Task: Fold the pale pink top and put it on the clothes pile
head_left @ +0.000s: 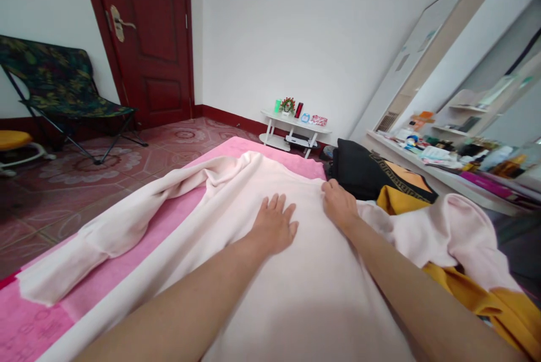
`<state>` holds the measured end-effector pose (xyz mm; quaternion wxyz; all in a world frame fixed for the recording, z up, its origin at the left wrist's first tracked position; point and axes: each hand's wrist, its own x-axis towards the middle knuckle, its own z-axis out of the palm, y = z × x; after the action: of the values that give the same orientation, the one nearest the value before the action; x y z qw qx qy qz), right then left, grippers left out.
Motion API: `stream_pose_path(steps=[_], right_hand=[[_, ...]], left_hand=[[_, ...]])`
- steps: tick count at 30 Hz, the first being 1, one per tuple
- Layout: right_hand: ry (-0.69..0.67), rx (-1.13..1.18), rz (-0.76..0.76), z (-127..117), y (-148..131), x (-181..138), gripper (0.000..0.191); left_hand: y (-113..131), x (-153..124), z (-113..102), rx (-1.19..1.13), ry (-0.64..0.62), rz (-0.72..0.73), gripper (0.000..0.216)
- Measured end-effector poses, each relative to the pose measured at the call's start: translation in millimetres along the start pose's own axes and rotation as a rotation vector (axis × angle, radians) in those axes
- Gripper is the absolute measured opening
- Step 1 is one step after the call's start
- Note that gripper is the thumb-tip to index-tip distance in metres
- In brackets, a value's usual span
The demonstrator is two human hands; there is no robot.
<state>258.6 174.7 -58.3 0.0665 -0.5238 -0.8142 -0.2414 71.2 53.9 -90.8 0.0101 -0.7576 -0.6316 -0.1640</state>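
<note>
A pale pink sweater (253,181) lies spread across a bright pink bed cover (38,328), one sleeve stretched out to the left. My left hand (274,224) rests flat on the sweater's body, fingers apart, holding nothing. My right hand (338,203) sits just to its right, fingers curled down and pinching the sweater's fabric near its right edge. The other sleeve (460,238) drapes to the right over a yellow garment (502,305).
A black and yellow garment (372,173) lies beyond my right hand. A white low table (291,122) with small items stands by the far wall. A folding chair (59,91) and a red door (147,40) are at left. A cluttered shelf (443,164) runs along the right.
</note>
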Motion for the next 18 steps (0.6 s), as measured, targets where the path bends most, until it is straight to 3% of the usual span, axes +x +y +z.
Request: stream_pose_path(steps=[3,9,13,18], right_hand=[[-0.058,0.140,-0.114,16.9,-12.4,15.3,0.034],[-0.312,0.248,0.171,58.8,-21.0,45.4,0.059],[-0.369,0.254,0.267,49.2,-33.7,39.0,0.063],[-0.404,0.285,0.312,16.4,-56.9,-5.0,0.064]], left_hand=[[0.3,-0.2,-1.6,-0.003,-0.005,0.001,0.055],[-1.9,0.5,-1.0,-0.015,-0.030,-0.003,0.057],[-3.2,0.5,-0.3,-0.029,-0.031,-0.005,0.058],[-5.5,0.5,-0.1,-0.029,-0.012,0.000,0.058]])
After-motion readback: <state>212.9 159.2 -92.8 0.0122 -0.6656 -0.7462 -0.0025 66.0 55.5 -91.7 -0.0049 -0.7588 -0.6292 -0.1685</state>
